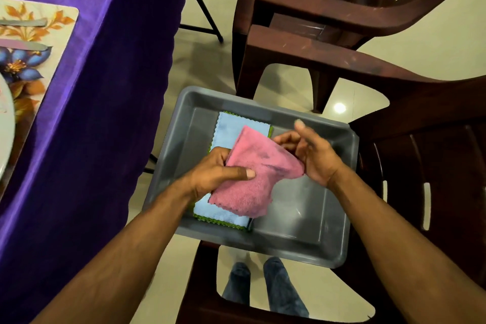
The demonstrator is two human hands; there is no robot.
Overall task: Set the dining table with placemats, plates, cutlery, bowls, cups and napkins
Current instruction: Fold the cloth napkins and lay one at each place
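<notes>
A pink napkin (252,173) hangs between both hands over a grey plastic tray (302,221). My left hand (218,171) grips its left edge, thumb on top. My right hand (310,152) pinches its right corner. Under it in the tray lies a folded blue napkin (231,126) on a green one (223,223). At the far left, on the purple tablecloth (92,60), a floral placemat (31,60) carries two pieces of cutlery (26,22) and the rim of a plate (6,123).
The tray rests on a dark brown plastic chair (434,166). A second brown chair (328,8) stands behind it. Cream floor tiles (200,60) show between table and chairs. My legs (263,287) appear below the tray.
</notes>
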